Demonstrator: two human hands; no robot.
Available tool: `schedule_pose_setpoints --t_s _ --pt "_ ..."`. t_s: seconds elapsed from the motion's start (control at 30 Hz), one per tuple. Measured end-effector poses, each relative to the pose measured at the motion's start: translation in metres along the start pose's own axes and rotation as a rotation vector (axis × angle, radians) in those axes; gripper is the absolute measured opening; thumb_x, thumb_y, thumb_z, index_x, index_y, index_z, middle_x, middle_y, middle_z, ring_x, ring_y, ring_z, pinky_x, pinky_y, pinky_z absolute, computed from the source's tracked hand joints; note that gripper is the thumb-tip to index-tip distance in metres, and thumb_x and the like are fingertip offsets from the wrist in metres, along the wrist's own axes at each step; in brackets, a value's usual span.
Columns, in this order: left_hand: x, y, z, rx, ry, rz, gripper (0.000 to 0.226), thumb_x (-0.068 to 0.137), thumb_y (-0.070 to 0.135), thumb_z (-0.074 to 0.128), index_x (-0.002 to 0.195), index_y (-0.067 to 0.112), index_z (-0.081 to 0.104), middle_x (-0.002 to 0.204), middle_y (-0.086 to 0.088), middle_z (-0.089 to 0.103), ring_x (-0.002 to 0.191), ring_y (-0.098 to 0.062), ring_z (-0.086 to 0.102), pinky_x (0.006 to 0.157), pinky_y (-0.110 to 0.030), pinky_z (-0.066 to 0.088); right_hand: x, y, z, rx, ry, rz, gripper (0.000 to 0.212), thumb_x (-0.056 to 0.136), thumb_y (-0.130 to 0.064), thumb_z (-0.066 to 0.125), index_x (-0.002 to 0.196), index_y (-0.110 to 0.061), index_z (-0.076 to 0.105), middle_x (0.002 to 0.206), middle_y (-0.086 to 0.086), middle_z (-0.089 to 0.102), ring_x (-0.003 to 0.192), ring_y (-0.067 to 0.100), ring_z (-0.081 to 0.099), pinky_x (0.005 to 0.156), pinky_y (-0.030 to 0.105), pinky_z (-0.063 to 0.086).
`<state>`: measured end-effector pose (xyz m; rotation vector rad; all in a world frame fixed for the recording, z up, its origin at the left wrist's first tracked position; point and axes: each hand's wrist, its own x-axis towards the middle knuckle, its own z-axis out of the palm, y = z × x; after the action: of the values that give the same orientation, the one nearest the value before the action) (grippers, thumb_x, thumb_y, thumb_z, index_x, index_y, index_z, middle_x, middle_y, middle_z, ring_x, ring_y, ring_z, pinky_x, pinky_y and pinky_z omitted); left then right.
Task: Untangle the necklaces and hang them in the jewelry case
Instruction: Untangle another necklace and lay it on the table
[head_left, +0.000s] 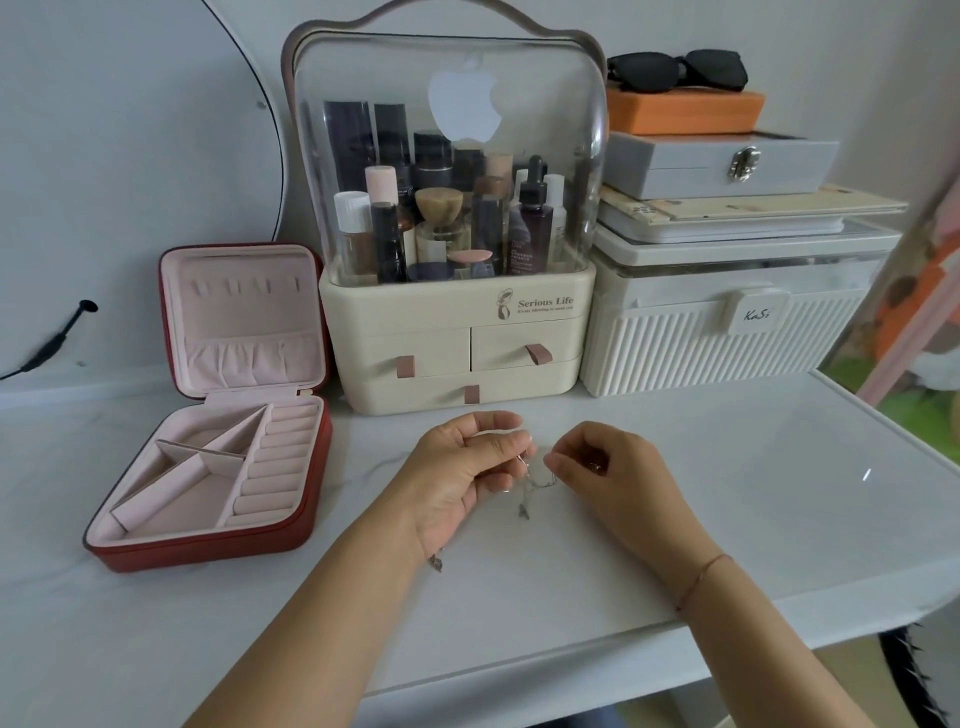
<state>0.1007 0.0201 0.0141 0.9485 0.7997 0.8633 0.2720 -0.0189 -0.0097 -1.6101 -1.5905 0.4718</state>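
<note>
Thin silver necklaces (535, 480) hang tangled between my two hands above the white table. My left hand (462, 475) holds one part of the chains with curled fingers, palm turned up. A small pendant (435, 563) dangles below its wrist. My right hand (608, 470) pinches the chain from the right, fingers curled. Another pendant end (523, 512) hangs under the tangle. The red jewelry case (208, 488) lies open at the left, pink inside, its lid (244, 317) upright with small hooks and a pocket.
A cream cosmetics organiser (457, 332) with a clear dome stands behind my hands. To its right sits a white ribbed box (727, 332) stacked with boxes and black sunglasses (675, 70). The table's front edge (519, 670) runs near my forearms.
</note>
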Motion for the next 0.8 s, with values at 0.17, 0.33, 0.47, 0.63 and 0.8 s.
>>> schedule_pose_setpoints --t_s 0.17,0.33,0.47,0.63,0.8 --pt "0.0 0.0 0.0 -0.078 -0.031 -0.031 0.016 0.086 -0.001 0.062 0.101 0.002 0.062 0.079 -0.013 0.072 0.059 -0.013 0.065 0.055 -0.018 0.053 -0.001 -0.003 0.0 0.062 0.083 -0.051 0.01 0.086 -0.018 0.07 0.077 -0.023 0.067 0.084 -0.009 0.061 0.079 0.003 0.056 0.07 0.011 0.039" --pt "-0.001 0.002 0.0 -0.125 -0.061 -0.03 0.023 0.086 -0.001 0.06 0.108 0.003 0.063 0.091 -0.012 0.074 0.063 -0.012 0.068 0.055 -0.016 0.053 -0.009 -0.013 0.002 0.189 0.079 -0.046 0.017 0.087 -0.017 0.069 0.073 -0.027 0.067 0.077 -0.008 0.062 0.069 0.003 0.056 0.066 0.012 0.041" --pt "-0.002 0.003 -0.001 -0.084 -0.106 -0.025 0.028 0.087 0.003 0.059 0.115 0.007 0.063 0.099 -0.008 0.074 0.065 -0.01 0.068 0.053 -0.015 0.052 -0.013 -0.017 0.008 0.273 -0.047 -0.041 0.011 0.083 -0.038 0.068 0.083 -0.028 0.074 0.083 -0.006 0.065 0.073 0.008 0.06 0.069 0.022 0.047" --pt "-0.004 0.004 0.0 -0.024 -0.17 -0.014 0.036 0.08 0.012 0.063 0.116 0.012 0.064 0.105 -0.005 0.073 0.056 -0.009 0.064 0.049 -0.015 0.049 -0.012 -0.017 0.008 0.294 -0.084 -0.065 0.008 0.085 -0.027 0.072 0.091 -0.025 0.076 0.088 -0.005 0.067 0.081 0.018 0.064 0.078 0.038 0.05" --pt "-0.004 0.004 -0.001 -0.069 -0.174 0.005 0.037 0.079 0.012 0.063 0.116 0.012 0.064 0.104 -0.004 0.073 0.052 -0.009 0.063 0.047 -0.015 0.048 -0.013 -0.015 0.01 0.26 -0.126 -0.074 0.005 0.085 -0.025 0.072 0.081 -0.025 0.076 0.083 -0.009 0.065 0.073 0.011 0.059 0.07 0.026 0.047"
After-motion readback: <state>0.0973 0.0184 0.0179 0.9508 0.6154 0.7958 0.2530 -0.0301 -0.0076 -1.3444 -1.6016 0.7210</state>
